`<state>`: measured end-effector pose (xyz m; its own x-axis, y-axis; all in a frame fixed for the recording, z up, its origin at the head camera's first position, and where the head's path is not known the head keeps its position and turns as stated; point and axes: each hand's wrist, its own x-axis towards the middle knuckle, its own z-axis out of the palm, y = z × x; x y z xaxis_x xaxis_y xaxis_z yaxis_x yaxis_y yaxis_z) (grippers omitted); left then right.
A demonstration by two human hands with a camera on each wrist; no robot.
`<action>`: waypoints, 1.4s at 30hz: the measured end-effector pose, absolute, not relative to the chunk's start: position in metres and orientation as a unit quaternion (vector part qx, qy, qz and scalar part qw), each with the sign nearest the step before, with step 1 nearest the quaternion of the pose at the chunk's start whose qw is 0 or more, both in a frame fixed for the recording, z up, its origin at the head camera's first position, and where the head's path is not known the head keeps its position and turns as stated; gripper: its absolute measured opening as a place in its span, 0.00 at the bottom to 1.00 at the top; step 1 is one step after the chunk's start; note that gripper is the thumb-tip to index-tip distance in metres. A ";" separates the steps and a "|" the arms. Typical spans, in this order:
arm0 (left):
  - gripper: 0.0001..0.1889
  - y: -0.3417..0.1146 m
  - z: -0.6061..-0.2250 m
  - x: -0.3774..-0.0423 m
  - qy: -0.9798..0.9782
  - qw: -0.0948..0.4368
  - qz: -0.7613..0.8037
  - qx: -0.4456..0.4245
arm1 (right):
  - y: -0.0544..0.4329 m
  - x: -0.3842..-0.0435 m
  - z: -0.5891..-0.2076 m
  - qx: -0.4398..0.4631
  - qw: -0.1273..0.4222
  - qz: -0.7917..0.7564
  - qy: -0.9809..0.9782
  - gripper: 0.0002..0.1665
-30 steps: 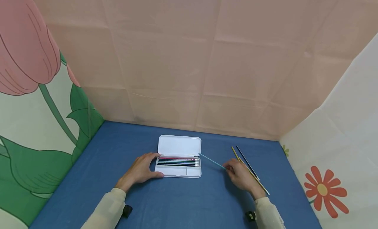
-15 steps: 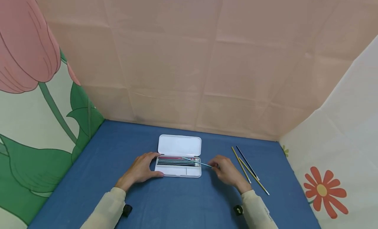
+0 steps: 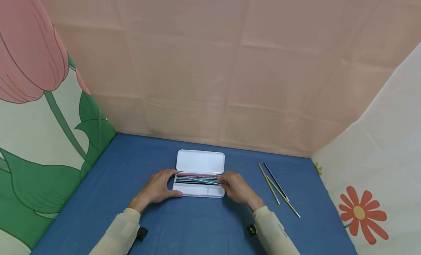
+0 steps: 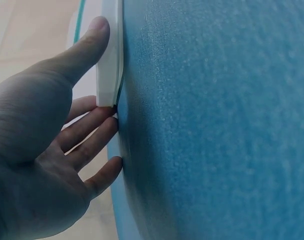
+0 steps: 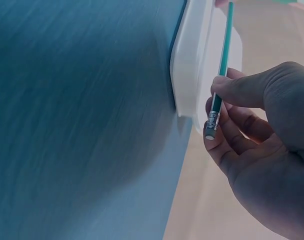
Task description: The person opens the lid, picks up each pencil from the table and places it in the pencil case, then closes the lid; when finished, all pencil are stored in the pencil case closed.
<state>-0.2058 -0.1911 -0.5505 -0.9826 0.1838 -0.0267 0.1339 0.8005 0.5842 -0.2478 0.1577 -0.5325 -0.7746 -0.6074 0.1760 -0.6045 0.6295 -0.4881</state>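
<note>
An open white pencil case lies on the blue cloth, its lid tipped back. Several pencils, one of them red, fill its rear section in a row. My left hand holds the case at its left end, thumb on the front wall and index finger by the rear corner. With thumb and fingers, my right hand pinches a teal pencil near its eraser end, at the right end of the case. This pencil slants over the row, its far end pointing left.
Right of my right hand, two yellow pencils and a dark pencil lie on the blue cloth. A beige sheet rises behind the table, with flower-printed sheets on both sides.
My right hand has moved left with the teal pencil, from beside the loose pencils to the case's right end. The pencil now lies over the row. My left hand has stayed put.
</note>
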 end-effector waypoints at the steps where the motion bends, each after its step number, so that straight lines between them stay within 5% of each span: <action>1: 0.50 -0.191 -0.551 -0.206 0.948 0.041 0.305 0.084 | 0.155 -0.248 -0.532 -0.340 0.002 -0.269 0.901 0.14; 42: 0.49 -0.191 -0.551 -0.205 0.948 0.041 0.305 0.081 | 0.117 -0.263 -0.541 -0.375 0.029 -0.245 0.893 0.15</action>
